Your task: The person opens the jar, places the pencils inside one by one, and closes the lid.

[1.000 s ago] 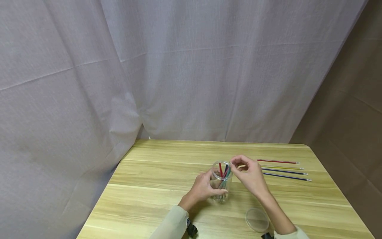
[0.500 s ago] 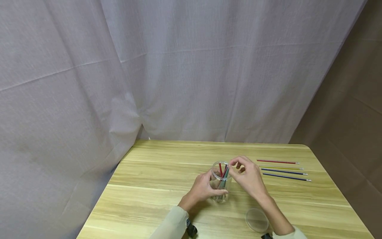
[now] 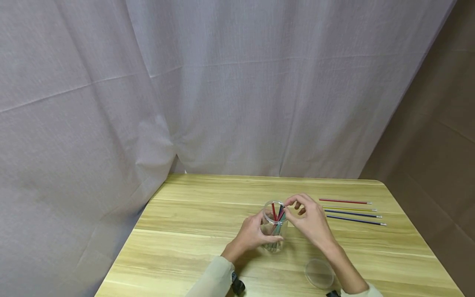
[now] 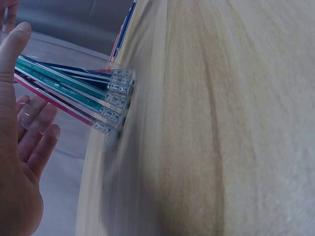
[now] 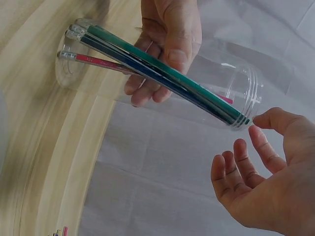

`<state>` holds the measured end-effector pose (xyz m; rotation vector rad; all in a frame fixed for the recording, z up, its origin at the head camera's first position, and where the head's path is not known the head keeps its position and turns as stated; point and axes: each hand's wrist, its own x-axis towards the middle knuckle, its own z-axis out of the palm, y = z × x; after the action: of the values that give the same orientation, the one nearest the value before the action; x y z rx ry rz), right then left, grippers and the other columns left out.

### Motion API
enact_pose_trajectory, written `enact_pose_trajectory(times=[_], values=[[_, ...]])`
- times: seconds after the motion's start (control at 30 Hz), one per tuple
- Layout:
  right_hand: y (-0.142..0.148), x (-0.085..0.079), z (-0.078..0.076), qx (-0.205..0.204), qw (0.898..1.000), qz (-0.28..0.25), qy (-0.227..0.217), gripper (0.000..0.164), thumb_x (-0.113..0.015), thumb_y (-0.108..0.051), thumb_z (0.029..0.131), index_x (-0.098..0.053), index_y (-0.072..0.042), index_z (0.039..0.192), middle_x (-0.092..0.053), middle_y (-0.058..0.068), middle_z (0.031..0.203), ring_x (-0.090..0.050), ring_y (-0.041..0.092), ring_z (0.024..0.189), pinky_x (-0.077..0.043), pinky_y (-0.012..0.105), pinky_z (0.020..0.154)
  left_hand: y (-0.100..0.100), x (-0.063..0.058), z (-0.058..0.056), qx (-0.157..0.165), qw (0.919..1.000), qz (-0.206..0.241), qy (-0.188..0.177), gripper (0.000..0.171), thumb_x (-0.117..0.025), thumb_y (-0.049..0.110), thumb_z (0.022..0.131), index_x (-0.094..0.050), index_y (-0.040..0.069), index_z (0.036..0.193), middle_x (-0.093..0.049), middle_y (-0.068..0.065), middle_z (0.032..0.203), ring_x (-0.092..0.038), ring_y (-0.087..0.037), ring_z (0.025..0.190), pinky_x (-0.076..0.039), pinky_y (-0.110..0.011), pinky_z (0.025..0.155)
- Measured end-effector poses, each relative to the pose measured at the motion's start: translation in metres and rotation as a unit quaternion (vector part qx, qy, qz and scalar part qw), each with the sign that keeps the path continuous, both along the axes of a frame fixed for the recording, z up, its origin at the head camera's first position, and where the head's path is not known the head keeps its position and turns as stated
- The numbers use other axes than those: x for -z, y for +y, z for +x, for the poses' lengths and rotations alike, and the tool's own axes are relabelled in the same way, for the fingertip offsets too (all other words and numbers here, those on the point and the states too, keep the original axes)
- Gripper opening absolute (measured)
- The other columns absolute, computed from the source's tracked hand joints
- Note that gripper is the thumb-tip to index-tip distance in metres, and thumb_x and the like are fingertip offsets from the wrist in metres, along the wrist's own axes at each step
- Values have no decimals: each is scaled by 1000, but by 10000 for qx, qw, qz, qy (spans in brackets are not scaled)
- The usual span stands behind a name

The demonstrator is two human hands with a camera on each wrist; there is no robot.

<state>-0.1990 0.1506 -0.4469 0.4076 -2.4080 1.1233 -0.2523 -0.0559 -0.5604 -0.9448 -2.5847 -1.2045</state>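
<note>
A clear plastic jar (image 3: 273,245) stands upright on the table, holding several pencils with their eraser ends down. My left hand (image 3: 252,232) grips the jar's side, thumb in front and fingers behind. At the jar's mouth, the thumb and index finger of my right hand (image 3: 311,218) pinch the top end of a green pencil (image 5: 135,50). The other fingers of that hand are loosely bent. Red pencils (image 5: 101,62) and dark blue pencils (image 5: 115,55) lean beside the green one inside the jar.
To the right of the jar, a red pencil (image 3: 345,201), a yellow pencil (image 3: 350,208) and two dark blue pencils (image 3: 356,220) lie side by side. A round clear lid (image 3: 319,274) rests near my right forearm. Grey curtain (image 3: 237,103) hangs behind the table (image 3: 178,239).
My right hand has shifted slightly left, closer in to the jar's mouth. The left hand and the jar stay where they were.
</note>
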Motion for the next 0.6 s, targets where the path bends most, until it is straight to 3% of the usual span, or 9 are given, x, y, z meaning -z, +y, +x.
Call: enact_pose_trajectory(times=[0.33, 0.6], values=[[16, -1, -1, 219, 9995, -211, 51, 13, -80, -1, 89, -74, -7, 99, -70, 3, 96, -60, 18, 84, -56, 36, 73, 0, 2, 0, -12, 9999, 108, -95, 68, -92, 52, 80, -62, 25, 135, -73, 9, 115, -65, -2, 99, -53, -25, 83], [38, 4, -6, 545, 9973, -453, 208, 11, -79, 0, 90, -75, -8, 97, -72, 4, 95, -62, 22, 83, -52, 21, 71, 0, 0, 1, -59, 9999, 34, -140, 68, -91, 55, 80, -63, 23, 134, -73, 8, 115, -64, -4, 99, -52, -25, 82]])
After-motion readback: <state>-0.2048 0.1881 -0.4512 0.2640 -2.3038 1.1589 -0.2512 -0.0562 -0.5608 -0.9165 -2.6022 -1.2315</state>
